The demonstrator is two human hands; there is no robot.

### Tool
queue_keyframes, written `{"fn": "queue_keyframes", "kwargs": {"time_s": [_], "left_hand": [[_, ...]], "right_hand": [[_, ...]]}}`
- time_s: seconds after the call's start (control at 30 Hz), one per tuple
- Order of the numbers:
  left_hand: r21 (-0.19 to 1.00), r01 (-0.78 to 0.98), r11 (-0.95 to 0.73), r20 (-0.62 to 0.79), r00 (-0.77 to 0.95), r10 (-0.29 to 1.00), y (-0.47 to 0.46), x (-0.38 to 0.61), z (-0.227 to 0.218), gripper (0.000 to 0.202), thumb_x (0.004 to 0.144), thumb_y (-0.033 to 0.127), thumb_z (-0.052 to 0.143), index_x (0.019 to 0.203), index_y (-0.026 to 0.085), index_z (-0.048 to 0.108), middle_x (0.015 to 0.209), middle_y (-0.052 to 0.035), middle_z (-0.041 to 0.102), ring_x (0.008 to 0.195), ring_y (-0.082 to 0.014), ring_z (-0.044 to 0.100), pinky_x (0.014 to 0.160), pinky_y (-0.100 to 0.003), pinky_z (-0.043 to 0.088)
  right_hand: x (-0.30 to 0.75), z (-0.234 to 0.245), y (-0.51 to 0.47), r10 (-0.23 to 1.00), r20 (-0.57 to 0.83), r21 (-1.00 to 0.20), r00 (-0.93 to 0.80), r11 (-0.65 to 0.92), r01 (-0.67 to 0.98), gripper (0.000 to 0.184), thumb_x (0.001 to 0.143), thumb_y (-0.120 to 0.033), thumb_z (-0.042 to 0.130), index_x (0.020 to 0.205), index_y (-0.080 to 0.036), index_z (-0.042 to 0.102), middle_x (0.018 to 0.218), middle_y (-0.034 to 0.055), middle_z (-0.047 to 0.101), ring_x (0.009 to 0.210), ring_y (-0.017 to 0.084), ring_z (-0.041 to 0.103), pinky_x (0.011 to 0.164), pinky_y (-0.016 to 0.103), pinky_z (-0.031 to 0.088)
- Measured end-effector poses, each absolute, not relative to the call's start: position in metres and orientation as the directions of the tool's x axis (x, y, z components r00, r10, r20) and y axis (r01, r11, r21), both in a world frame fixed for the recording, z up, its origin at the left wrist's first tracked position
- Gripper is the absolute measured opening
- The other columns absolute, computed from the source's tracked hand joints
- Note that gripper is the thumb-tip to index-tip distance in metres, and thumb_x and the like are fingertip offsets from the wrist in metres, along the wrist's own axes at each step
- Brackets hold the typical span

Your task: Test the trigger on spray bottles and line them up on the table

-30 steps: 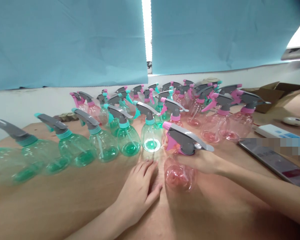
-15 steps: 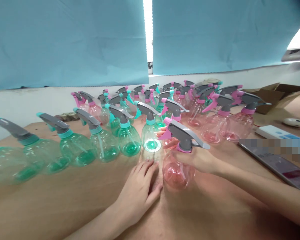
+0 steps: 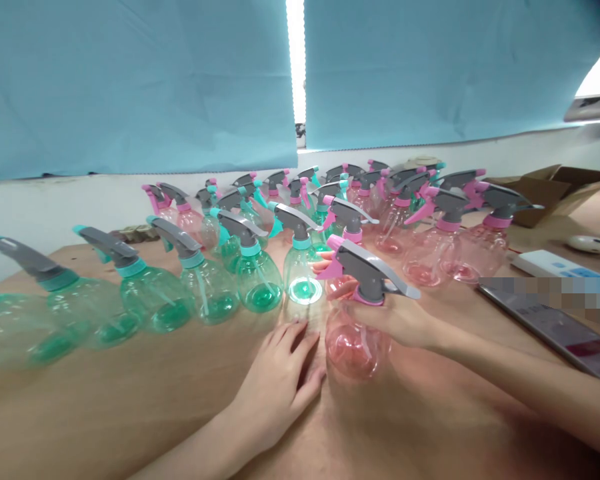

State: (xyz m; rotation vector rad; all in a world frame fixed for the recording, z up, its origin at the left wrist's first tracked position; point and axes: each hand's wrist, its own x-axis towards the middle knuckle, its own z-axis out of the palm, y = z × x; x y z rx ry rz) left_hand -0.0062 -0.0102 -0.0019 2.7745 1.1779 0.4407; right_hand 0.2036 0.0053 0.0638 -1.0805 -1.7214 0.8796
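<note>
My right hand (image 3: 395, 320) is wrapped round the neck of a pink spray bottle (image 3: 355, 343) with a grey and pink trigger head (image 3: 367, 270). The bottle stands upright on the wooden table (image 3: 130, 400), just in front of the rows of other bottles. My left hand (image 3: 277, 380) lies flat on the table with fingers spread, close to the left of that bottle and near a clear green bottle (image 3: 303, 270). It holds nothing.
Several green spray bottles (image 3: 150, 293) line the left, several pink ones (image 3: 450, 247) stand at the right and back. A phone (image 3: 550, 320), a white box (image 3: 555, 263) and a cardboard box (image 3: 545, 183) lie at the right. A blue curtain (image 3: 130, 80) hangs behind.
The pink bottle in my right hand went from tilted to upright on the table a second ago and has stayed put since. My left hand has hardly moved.
</note>
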Motion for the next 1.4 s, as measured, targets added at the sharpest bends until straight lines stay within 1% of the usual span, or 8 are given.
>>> {"fn": "queue_keyframes", "kwargs": {"time_s": [0.07,0.17,0.33,0.67,0.8,1.0,1.17,1.4], "left_hand": [[0.196,0.688,-0.698,0.228,0.660,0.715,-0.0104,-0.0062,-0.0019,0.039,0.092,0.028,0.054,0.128,0.015,0.055,0.133,-0.0152,0.052,0.124,-0.0341,0.046,0.100,-0.053,0.040],[0.192,0.690,-0.698,0.219,0.663,0.716,-0.0110,-0.0059,-0.0015,0.039,0.092,0.028,0.054,0.128,0.015,0.055,0.133,-0.0157,0.052,0.124,-0.0340,0.046,0.100,-0.053,0.040],[0.193,0.695,-0.693,0.204,0.662,0.721,-0.0107,-0.0053,-0.0009,0.039,0.092,0.028,0.055,0.129,0.014,0.055,0.133,-0.0159,0.052,0.124,-0.0334,0.046,0.100,-0.052,0.040],[0.198,0.694,-0.692,0.216,0.658,0.722,-0.0108,-0.0045,0.0002,0.039,0.090,0.027,0.056,0.128,0.015,0.056,0.132,-0.0151,0.053,0.123,-0.0335,0.047,0.100,-0.051,0.041],[0.192,0.697,-0.691,0.207,0.659,0.723,-0.0104,-0.0045,0.0000,0.040,0.091,0.027,0.056,0.129,0.015,0.055,0.133,-0.0158,0.052,0.124,-0.0335,0.045,0.101,-0.052,0.040],[0.194,0.697,-0.690,0.218,0.655,0.723,-0.0120,-0.0061,-0.0013,0.039,0.091,0.028,0.055,0.128,0.016,0.055,0.134,-0.0150,0.052,0.125,-0.0334,0.045,0.101,-0.052,0.040],[0.196,0.695,-0.692,0.220,0.657,0.721,-0.0122,-0.0055,-0.0004,0.038,0.092,0.028,0.054,0.128,0.017,0.054,0.134,-0.0150,0.052,0.125,-0.0333,0.046,0.101,-0.052,0.040],[0.210,0.688,-0.695,0.227,0.657,0.719,-0.0118,-0.0054,0.0003,0.039,0.092,0.029,0.054,0.129,0.017,0.054,0.133,-0.0150,0.053,0.125,-0.0334,0.046,0.100,-0.052,0.041]], "right_hand": [[0.2036,0.0632,0.0053,0.933,0.287,-0.889,-0.215,0.343,0.304,0.015,0.067,-0.027,0.052,0.078,-0.024,0.062,0.063,-0.0008,0.055,0.066,0.019,0.058,0.058,0.030,0.051],[0.2045,0.0619,0.0053,0.935,0.275,-0.887,-0.223,0.336,0.316,0.007,0.068,-0.029,0.052,0.069,-0.024,0.056,0.063,-0.0007,0.053,0.066,0.018,0.057,0.057,0.029,0.049],[0.2057,0.0608,0.0049,0.944,0.228,-0.891,-0.237,0.301,0.339,0.012,0.069,-0.031,0.051,0.060,-0.024,0.047,0.059,-0.0019,0.047,0.062,0.017,0.053,0.055,0.029,0.047],[0.2063,0.0595,0.0057,0.942,0.251,-0.877,-0.224,0.320,0.358,0.013,0.070,-0.033,0.051,0.061,-0.025,0.047,0.060,-0.0010,0.049,0.062,0.018,0.054,0.057,0.031,0.048],[0.2062,0.0593,0.0055,0.941,0.255,-0.878,-0.223,0.322,0.354,0.009,0.070,-0.031,0.051,0.064,-0.025,0.051,0.060,-0.0012,0.052,0.062,0.018,0.056,0.057,0.031,0.049],[0.2066,0.0581,0.0057,0.938,0.282,-0.871,-0.200,0.338,0.357,0.009,0.071,-0.032,0.053,0.067,-0.024,0.055,0.067,0.0000,0.058,0.067,0.018,0.059,0.059,0.031,0.051],[0.2071,0.0582,0.0053,0.937,0.267,-0.876,-0.226,0.334,0.349,0.007,0.070,-0.028,0.052,0.064,-0.024,0.052,0.061,-0.0014,0.054,0.065,0.019,0.058,0.058,0.031,0.050],[0.2063,0.0608,0.0052,0.928,0.316,-0.850,-0.199,0.370,0.374,0.005,0.067,-0.024,0.051,0.062,-0.024,0.050,0.061,-0.0016,0.053,0.064,0.017,0.056,0.056,0.028,0.050]]}}
